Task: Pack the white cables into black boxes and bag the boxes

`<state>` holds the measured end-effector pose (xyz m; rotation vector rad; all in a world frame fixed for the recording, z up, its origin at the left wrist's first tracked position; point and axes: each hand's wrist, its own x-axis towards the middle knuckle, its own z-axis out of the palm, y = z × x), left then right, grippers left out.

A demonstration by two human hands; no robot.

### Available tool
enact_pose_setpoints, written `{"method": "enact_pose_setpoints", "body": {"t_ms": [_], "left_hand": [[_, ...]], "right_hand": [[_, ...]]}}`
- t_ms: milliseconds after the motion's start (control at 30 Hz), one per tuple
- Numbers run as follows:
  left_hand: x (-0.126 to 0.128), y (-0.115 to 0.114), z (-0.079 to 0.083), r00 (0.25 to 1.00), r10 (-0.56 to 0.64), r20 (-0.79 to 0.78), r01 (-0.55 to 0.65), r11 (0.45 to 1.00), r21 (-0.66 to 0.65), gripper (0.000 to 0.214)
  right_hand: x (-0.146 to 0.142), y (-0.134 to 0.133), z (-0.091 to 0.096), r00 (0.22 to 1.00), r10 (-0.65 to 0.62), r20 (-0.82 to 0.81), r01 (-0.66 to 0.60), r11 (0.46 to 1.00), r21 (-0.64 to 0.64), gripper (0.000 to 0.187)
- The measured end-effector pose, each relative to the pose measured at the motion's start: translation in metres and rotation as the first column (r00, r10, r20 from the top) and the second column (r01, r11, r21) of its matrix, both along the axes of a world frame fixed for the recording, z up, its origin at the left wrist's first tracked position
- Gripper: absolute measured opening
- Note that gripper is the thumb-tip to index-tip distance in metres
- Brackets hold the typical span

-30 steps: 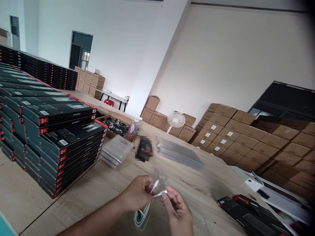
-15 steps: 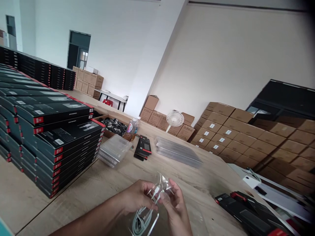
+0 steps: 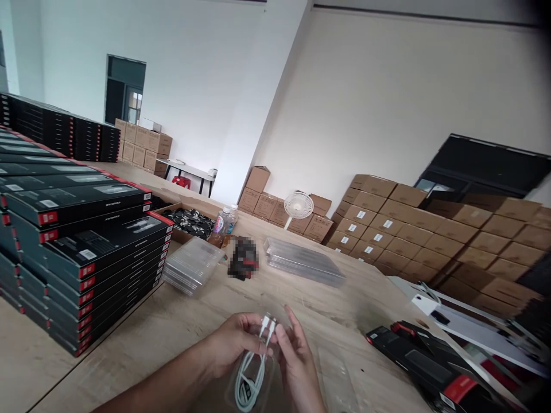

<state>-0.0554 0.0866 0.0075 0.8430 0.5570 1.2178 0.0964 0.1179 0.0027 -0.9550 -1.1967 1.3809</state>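
Six o'clock, over the surface [image 3: 181, 327]: I had the coiled white cable [image 3: 260, 373], left hand [image 3: 235, 344] grasping below its plugs [image 3: 272, 326], right hand [image 3: 297, 355] pinching a plug | judged light, bendy, springy; clear plastic [image 3: 267, 383] likely slippery | best held by plug bodies

The left hand [image 3: 239, 341] holds a coiled white cable [image 3: 260, 376], the right hand [image 3: 298, 361] beside its plugs [image 3: 271, 326]; black boxes [image 3: 112, 246] stand stacked.

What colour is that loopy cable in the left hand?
The cable is white. It shows best in the head view, the only one here.
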Motion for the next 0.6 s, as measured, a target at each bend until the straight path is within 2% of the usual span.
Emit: {"method": "enact_pose_setpoints", "body": {"t_ms": [67,233,367,433,500,533,600], "left_hand": [[0.000,0.001,0.000,0.997,0.042,0.058,-0.039,0.998,-0.053,0.038],[0.003,0.005,-0.005,0.993,0.085,0.086,-0.079,0.995,-0.068,0.039],[0.011,0.011,-0.024,0.987,0.154,-0.035,-0.156,0.987,-0.042,0.039],[0.015,0.015,-0.034,0.971,0.203,-0.124,-0.209,0.977,-0.039,0.058],[0.015,0.017,-0.040,0.962,0.228,-0.150,-0.241,0.968,-0.075,0.088],[0.015,0.017,-0.042,0.961,0.239,-0.138,-0.253,0.962,-0.101,0.099],[0.013,0.017,-0.040,0.961,0.266,-0.080,-0.276,0.950,-0.150,0.108]], "right_hand": [[0.008,0.006,0.000,0.997,-0.070,-0.035,0.070,0.998,-0.002,0.073],[0.030,0.019,0.004,0.970,-0.242,-0.017,0.242,0.970,0.010,0.056],[0.044,0.029,0.000,0.949,-0.314,0.015,0.313,0.949,0.047,0.056],[0.050,0.032,-0.002,0.934,-0.356,0.043,0.352,0.933,0.078,0.056],[0.054,0.033,-0.002,0.926,-0.366,0.089,0.359,0.929,0.085,0.057],[0.054,0.031,-0.001,0.932,-0.342,0.123,0.335,0.939,0.073,0.058],[0.050,0.024,0.001,0.954,-0.218,0.205,0.219,0.976,0.014,0.062]]}}
